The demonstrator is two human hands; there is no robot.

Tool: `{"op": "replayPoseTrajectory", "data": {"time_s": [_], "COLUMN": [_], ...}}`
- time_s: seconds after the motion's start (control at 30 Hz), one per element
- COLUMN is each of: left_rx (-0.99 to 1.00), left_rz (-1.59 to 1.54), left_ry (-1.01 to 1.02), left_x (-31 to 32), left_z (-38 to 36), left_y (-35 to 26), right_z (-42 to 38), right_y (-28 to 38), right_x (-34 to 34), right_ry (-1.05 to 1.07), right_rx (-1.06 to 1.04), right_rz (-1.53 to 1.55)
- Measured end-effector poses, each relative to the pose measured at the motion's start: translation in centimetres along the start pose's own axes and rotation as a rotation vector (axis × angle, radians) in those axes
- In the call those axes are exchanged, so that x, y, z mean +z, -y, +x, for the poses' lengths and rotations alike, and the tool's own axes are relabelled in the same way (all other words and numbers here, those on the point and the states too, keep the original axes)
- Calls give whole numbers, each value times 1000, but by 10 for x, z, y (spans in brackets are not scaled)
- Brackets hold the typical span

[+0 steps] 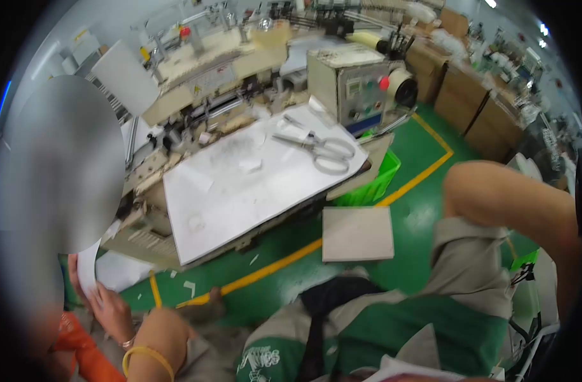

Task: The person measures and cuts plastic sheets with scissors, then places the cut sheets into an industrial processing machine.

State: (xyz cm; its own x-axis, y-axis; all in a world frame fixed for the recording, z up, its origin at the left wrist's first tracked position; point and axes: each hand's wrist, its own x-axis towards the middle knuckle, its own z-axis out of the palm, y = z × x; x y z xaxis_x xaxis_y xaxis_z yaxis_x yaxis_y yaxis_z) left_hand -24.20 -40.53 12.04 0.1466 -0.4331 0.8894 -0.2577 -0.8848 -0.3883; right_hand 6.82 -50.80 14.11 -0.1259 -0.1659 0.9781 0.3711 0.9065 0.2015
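Neither of my hands shows; only my bare arms do. My right arm (pixel 513 197) is bent at the right, its lower end running out of view. At the lower left my left arm (pixel 160 340), with a yellow band (pixel 152 351) round it, runs off the bottom edge. Nearest to my body is a machine table covered by a white sheet (pixel 233 197). Large scissors (pixel 319 151) lie on it, handles to the right, beside a small slim tool (pixel 295 121) and white scraps (pixel 250 165). A co-worker's hand (pixel 112 315) at the left holds a white strip (pixel 87 270).
A control box (pixel 348 89) with a red button stands at the table's back right. Below are a green crate (pixel 385 178) and a square stool top (pixel 357 233). Cardboard boxes (pixel 459 95) line the right. Yellow lines cross the green floor (pixel 291 270). A large blurred shape covers the left.
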Motion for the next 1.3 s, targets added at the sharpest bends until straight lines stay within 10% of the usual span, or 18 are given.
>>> {"op": "replayPoseTrajectory", "data": {"time_s": [0.27,0.37,0.43,0.47,0.63,0.87,1.0,1.1,1.3], "left_rx": [18,-220,-816,-1122,-1437,-1502,-1419,-1326,-1526], "left_rz": [1,80,163,487,622,428,389,224,144], "left_ry": [-95,-289,-341,144,870,260,604,500,275], "left_x": [58,69,88,95,153,117,161,165,86], "left_z": [14,-22,-87,-110,-313,-326,-367,-356,-329], "left_y": [5,22,54,70,122,180,217,224,206], "right_z": [-30,-86,-130,-181,-356,-327,-362,-348,-277], "right_y": [-48,-146,-199,-239,-323,-346,-374,-371,-332], "right_x": [-46,-12,32,49,111,161,205,187,63], "right_ry": [45,142,489,647,1061,589,940,868,730], "right_rx": [-17,348,959,940,963,826,1030,835,1141], "right_rz": [180,252,129,-24,-517,-351,-607,-559,-742]}}
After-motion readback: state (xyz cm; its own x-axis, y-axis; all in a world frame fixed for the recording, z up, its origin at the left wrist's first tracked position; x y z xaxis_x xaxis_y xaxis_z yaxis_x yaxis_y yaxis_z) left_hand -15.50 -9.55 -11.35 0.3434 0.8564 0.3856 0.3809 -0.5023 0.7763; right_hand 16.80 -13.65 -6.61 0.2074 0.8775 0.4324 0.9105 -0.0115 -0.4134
